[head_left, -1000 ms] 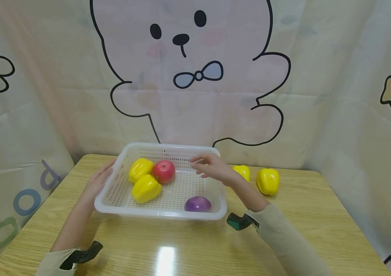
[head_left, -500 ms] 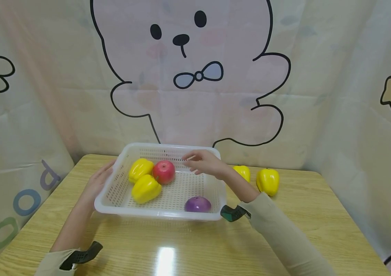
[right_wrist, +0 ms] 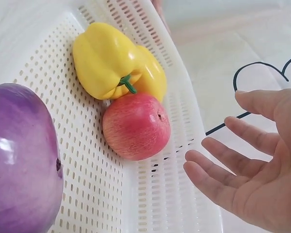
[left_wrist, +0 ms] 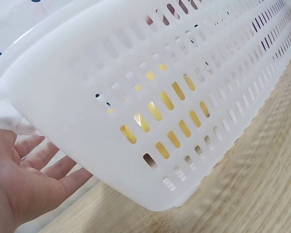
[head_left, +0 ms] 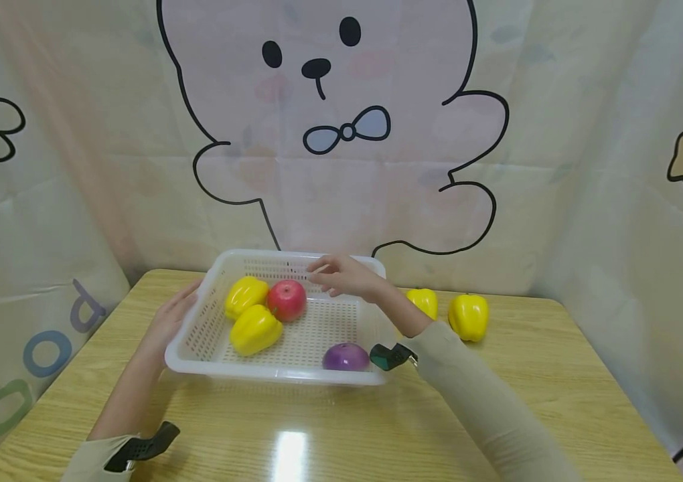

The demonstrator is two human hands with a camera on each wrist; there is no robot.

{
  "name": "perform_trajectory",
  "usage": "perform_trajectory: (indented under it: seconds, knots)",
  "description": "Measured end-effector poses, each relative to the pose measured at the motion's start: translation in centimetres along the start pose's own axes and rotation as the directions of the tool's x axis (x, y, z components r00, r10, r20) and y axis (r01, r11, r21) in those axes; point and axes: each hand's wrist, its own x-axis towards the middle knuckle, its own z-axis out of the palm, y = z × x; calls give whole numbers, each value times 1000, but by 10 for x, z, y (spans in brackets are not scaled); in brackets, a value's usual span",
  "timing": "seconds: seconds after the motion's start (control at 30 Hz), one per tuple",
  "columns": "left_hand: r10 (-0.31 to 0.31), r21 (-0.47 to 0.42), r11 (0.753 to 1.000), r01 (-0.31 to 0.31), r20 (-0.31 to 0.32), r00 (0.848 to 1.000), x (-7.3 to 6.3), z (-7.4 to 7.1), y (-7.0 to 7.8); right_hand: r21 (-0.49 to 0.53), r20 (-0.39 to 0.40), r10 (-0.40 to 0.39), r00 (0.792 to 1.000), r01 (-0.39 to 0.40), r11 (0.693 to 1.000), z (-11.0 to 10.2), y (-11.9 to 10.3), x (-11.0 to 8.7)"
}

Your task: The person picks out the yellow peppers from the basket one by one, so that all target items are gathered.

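Observation:
A white perforated plastic basket stands on the wooden table. Inside it, a red apple lies against two yellow bell peppers on the left, and a purple onion-like vegetable sits near the front right. My left hand rests along the basket's left end; in the left wrist view its fingers lie extended under the rim, partly hidden by the wall. Over the basket's back right part hovers my right hand, its loosely bent fingers holding nothing. The right wrist view shows those fingers spread, apart from the apple.
Two more yellow bell peppers stand on the table right of the basket: one partly behind my right forearm, the other farther right. A printed cloth curtain hangs right behind the table's back edge.
My right hand has moved left and slightly back over the basket, toward the apple's side. The left hand, the basket and its contents have stayed in place.

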Motion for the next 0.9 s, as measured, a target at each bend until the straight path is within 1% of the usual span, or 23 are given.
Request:
perform_trajectory:
  seconds: [0.27,0.43,0.67,0.8,0.9]
  knots:
    - [20,26,999,-20,10,1000,-1,0,0,26,6,-7,1000,7,1000,5,3,15]
    - [8,-12,1000,-8,9,1000,-1,-1,0,46,4,-24,1000,24,999,9,2,22]
    - [14,11,1000,-14,-4,1000,-1,-1,-1,89,-19,-27,999,29,996,19,2,32]
    - [10,-7,1000,-10,-2,1000,-1,-2,-1,108,-26,-31,999,34,994,26,1,37]
    - [5,3,1000,-5,-4,1000,0,-1,-1,106,-33,-29,999,32,994,30,0,41]
